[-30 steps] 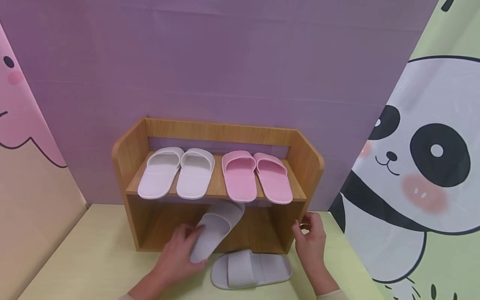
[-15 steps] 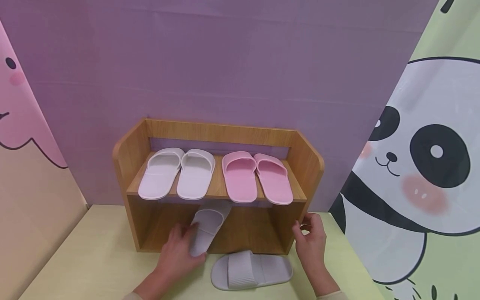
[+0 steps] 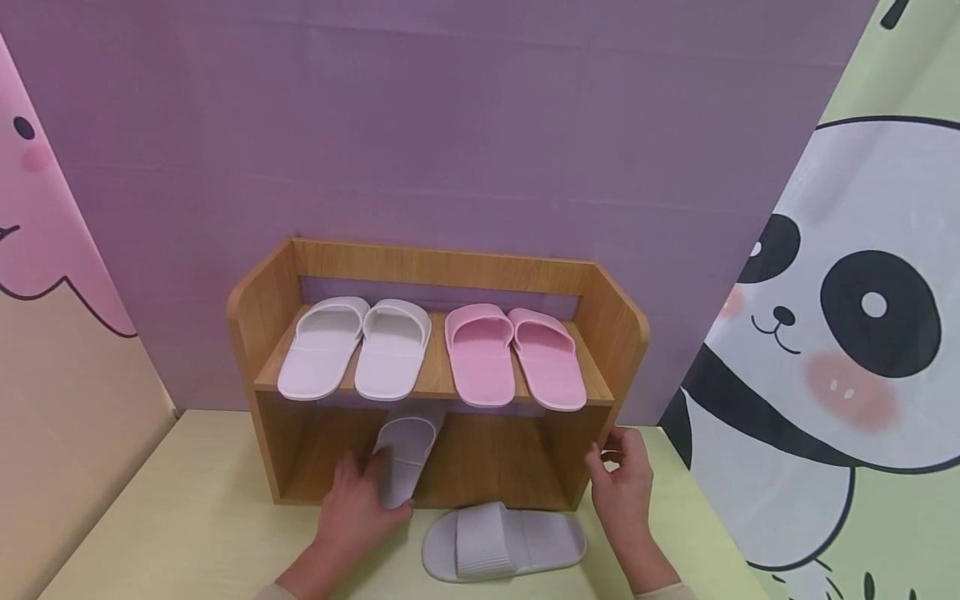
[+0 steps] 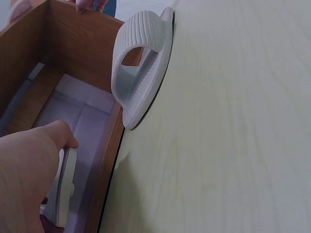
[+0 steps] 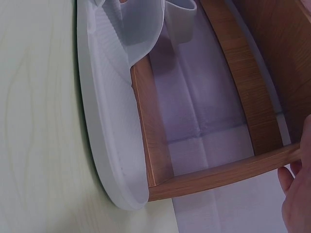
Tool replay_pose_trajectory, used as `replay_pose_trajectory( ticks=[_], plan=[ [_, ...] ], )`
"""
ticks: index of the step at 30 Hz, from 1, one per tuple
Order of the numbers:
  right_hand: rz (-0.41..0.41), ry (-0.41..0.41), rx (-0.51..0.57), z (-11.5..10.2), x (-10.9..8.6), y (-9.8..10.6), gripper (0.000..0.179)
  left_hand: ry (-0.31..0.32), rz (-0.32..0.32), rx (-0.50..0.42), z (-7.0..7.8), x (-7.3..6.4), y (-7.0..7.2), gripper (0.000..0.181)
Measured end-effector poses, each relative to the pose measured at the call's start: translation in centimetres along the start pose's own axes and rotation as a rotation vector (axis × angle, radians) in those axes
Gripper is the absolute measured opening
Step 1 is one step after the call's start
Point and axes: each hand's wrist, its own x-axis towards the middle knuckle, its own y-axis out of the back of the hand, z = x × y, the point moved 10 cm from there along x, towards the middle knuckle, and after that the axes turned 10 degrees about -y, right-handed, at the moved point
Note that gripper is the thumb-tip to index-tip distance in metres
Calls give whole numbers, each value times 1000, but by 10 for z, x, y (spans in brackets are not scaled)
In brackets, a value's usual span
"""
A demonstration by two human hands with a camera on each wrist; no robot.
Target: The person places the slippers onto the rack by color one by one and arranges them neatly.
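My left hand (image 3: 358,508) pinches the heel end of a grey slipper (image 3: 408,446), its toe pointing into the lower compartment of a wooden shoe rack (image 3: 442,267). In the left wrist view the thumb lies on one edge of that slipper (image 4: 66,187); the other fingers are mostly hidden. The matching grey slipper (image 3: 517,542) lies sideways on the table in front of the rack. At the rack's right side panel, my right hand (image 3: 624,483) holds the front edge with curled fingers, partly hidden behind the panel.
On the upper shelf sit a pair of white slippers (image 3: 318,350) and a pair of pink slippers (image 3: 480,358), toes to the back. The pale wooden table (image 3: 172,517) extends around the rack. A purple backdrop (image 3: 450,125) stands behind, with a panda print (image 3: 862,317) at right.
The left hand has moved the grey slipper deeper into the lower compartment and a little left, turning it straighter. The right hand and the other slippers stay put.
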Motion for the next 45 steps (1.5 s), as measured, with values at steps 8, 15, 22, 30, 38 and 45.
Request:
replay_pose_trajectory(
  ticks=[8,15,22,30,38,45],
  plan=[
    [4,-4,-30,-1,0,1,28,35,-7,-6,-4,-1,-8,91],
    [6,-8,-42,0,0,1,28,17,59,4,-3,-3,-12,89],
    [4,-6,-40,0,0,0,28,25,86,16,4,-5,-5,86],
    [-15,-22,-65,0,-1,-1,28,58,28,6,5,-3,-12,86],
    [-16,-20,-57,-1,-1,0,27,44,15,33,5,-4,-22,88],
    [-15,-25,-57,-2,-1,1,26,43,17,30,8,-6,-21,91]
  ],
)
